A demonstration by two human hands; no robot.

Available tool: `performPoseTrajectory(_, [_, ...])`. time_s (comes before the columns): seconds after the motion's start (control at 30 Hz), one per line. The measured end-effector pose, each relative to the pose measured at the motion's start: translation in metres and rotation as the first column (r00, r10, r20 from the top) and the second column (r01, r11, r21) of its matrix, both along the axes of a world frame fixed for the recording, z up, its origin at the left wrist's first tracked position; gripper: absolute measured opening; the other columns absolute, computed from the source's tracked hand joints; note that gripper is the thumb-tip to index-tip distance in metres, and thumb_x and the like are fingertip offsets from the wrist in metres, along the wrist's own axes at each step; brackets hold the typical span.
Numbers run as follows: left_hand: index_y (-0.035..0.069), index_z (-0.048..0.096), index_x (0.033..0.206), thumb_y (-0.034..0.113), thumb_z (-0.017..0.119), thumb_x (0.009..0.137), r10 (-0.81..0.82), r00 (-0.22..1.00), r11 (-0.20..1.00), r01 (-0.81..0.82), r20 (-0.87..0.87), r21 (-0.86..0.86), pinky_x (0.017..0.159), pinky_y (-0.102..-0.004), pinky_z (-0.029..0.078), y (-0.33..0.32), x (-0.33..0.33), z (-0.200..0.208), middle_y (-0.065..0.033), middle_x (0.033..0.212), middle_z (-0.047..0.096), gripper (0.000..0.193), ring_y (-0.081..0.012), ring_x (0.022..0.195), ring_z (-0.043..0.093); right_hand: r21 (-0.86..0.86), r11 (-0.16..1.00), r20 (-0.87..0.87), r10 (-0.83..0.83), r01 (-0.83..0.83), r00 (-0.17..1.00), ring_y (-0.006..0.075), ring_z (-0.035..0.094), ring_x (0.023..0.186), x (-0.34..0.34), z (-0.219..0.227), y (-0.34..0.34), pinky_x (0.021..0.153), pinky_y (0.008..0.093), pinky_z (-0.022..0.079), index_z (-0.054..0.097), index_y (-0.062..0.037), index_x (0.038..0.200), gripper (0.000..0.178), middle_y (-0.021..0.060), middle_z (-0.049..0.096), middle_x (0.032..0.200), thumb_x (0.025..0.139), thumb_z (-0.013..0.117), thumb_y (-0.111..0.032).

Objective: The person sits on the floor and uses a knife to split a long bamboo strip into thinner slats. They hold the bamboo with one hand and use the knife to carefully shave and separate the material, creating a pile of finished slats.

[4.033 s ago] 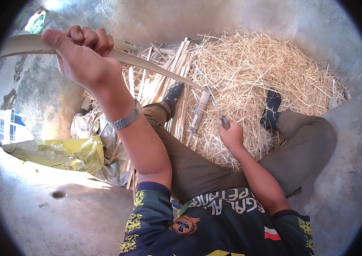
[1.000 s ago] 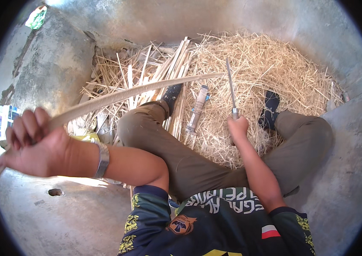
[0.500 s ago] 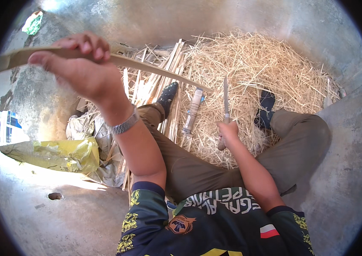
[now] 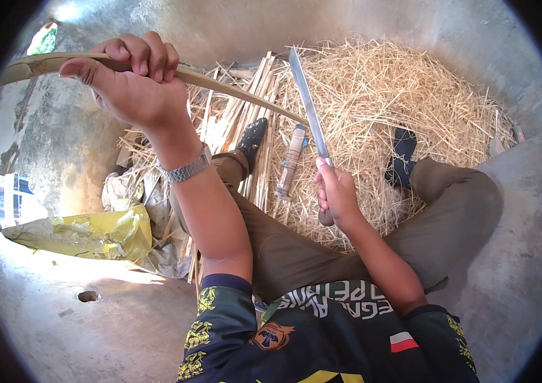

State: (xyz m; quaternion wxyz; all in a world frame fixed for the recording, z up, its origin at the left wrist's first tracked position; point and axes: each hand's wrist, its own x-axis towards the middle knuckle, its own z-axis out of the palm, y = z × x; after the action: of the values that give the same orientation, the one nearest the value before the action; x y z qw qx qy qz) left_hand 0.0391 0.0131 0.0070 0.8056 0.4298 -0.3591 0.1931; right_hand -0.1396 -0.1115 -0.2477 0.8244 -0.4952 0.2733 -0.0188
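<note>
My left hand (image 4: pixel 137 86), raised at the upper left, is closed around a long bamboo strip (image 4: pixel 239 94). The strip slants down to the right from my fist, and its other end runs out toward the left rim of the picture. In front of my lap, my right hand (image 4: pixel 338 195) grips the handle of a long knife (image 4: pixel 307 99). Its straight blade points away from me, leaning left. The strip's lower end meets the blade's edge in the picture; whether they touch I cannot tell.
Pale shavings (image 4: pixel 386 96) are heaped by the far wall. Split bamboo strips (image 4: pixel 263 143) lie beside my left foot (image 4: pixel 252 137). Between my legs rests a worn, tube-like piece (image 4: pixel 293 163). A yellow sack (image 4: pixel 102 233) lies at left, near a hole (image 4: pixel 89 296) in the concrete floor.
The knife has swung from nearly upright to a leftward lean, its blade now against the strip's end in view. My left hand has shifted slightly up and right with the strip.
</note>
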Motion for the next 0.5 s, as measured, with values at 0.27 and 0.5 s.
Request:
performPoseTrajectory(0.27, [0.014, 0.045, 0.075, 0.078, 0.038, 0.092, 0.093, 0.995, 0.992, -0.095, 0.019, 0.080, 0.040, -0.0249, 0.022, -0.015, 0.000, 0.000, 0.0014, 0.054, 0.033, 0.066, -0.0115, 0.043, 0.030, -0.197, 0.965, -0.043, 0.169, -0.174, 0.985, 0.0038, 0.039, 0.041, -0.011, 0.008, -0.007, 0.037, 0.0216, 0.032, 0.054, -0.0066, 0.084, 0.045, -0.0035, 0.045, 0.058, 0.102, 0.058, -0.047])
performPoseTrajectory(0.5, [0.011, 0.042, 0.077, 0.076, 0.039, 0.095, 0.223, 0.975, 0.972, -0.223, 0.016, 0.070, 0.040, -0.0259, 0.028, -0.034, 0.009, -0.014, 0.0012, 0.054, 0.032, 0.067, -0.0113, 0.043, 0.036, -0.239, 0.969, 0.086, 0.090, -0.068, 0.992, 0.0041, 0.037, 0.040, -0.022, 0.041, -0.014, 0.037, 0.0217, 0.033, 0.052, -0.0079, 0.083, 0.043, -0.0037, 0.044, 0.057, 0.105, 0.053, -0.045])
